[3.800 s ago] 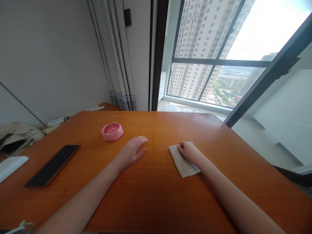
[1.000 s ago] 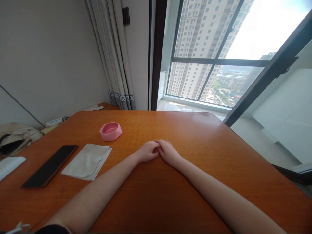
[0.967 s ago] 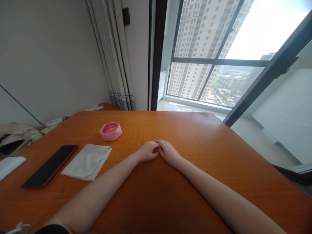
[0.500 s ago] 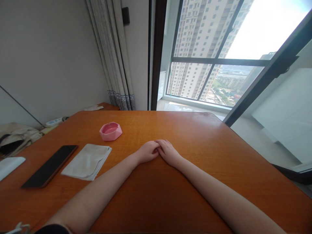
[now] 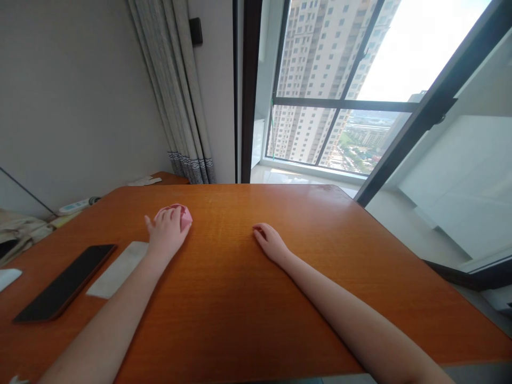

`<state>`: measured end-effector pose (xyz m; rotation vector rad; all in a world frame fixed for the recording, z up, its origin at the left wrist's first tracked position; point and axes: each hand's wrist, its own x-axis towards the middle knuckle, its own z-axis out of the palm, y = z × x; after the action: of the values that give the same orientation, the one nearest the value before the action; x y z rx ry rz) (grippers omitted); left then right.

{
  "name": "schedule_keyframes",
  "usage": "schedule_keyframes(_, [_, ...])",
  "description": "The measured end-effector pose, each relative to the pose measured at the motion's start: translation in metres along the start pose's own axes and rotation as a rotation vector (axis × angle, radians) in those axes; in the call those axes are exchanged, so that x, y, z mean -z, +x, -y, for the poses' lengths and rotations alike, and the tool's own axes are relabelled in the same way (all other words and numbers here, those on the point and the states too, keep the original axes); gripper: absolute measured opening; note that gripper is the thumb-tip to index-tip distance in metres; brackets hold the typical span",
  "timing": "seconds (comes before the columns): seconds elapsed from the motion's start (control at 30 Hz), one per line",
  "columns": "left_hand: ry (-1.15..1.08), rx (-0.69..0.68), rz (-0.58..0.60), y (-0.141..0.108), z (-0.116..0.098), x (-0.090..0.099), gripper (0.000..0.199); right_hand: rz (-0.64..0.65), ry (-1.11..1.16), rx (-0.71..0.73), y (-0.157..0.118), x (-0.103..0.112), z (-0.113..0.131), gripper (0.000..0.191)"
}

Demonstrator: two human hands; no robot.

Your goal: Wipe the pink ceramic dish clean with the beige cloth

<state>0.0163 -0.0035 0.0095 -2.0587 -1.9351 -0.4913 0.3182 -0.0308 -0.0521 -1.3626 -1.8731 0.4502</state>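
My left hand (image 5: 167, 234) reaches over a pink angular bowl (image 5: 185, 217) on the wooden table, its fingers spread across the top and its thumb by the right side. The hand hides much of the bowl. Right of centre, my right hand (image 5: 272, 242) rests on the tabletop with its fingers curled together and nothing visible in them. Under and beside my left forearm lies a folded pale cloth (image 5: 118, 272), partly covered. Left of the cloth is a flat black slab with a brown edge (image 5: 68, 282).
A white object (image 5: 8, 277) lies at the table's left edge. Beyond that edge are a white power strip (image 5: 74, 207) and beige fabric (image 5: 20, 229). A grey curtain (image 5: 176, 96) hangs behind the table (image 5: 240, 320), with a large window at the back right.
My hands have come apart. The left one has moved left and forward onto the pink bowl; the right one has stayed near its place. The view has shifted slightly to the right.
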Motion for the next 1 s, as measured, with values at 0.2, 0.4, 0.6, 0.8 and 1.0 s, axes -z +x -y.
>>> schedule_keyframes(0.2, [0.009,0.004,0.218,0.010,0.019,-0.013,0.033,0.023,-0.028,0.014,0.001,0.001,0.000,0.021])
schedule_keyframes(0.4, [-0.182,-0.155,0.157,-0.001,-0.018,-0.004,0.021,-0.002,0.024,-0.019,0.002,-0.003,-0.002,0.022])
schedule_keyframes(0.6, [-0.419,-0.476,0.118,-0.020,-0.098,0.003,0.009,-0.109,0.340,-0.060,0.001,-0.002,-0.001,0.049])
schedule_keyframes(0.8, [-0.474,-0.595,0.185,-0.024,-0.137,-0.005,0.008,-0.105,0.408,-0.084,0.003,0.001,0.001,0.052])
schedule_keyframes(1.0, [-0.443,-0.648,0.177,-0.023,-0.135,-0.015,0.011,-0.163,0.378,-0.010,0.004,0.000,-0.005,0.046])
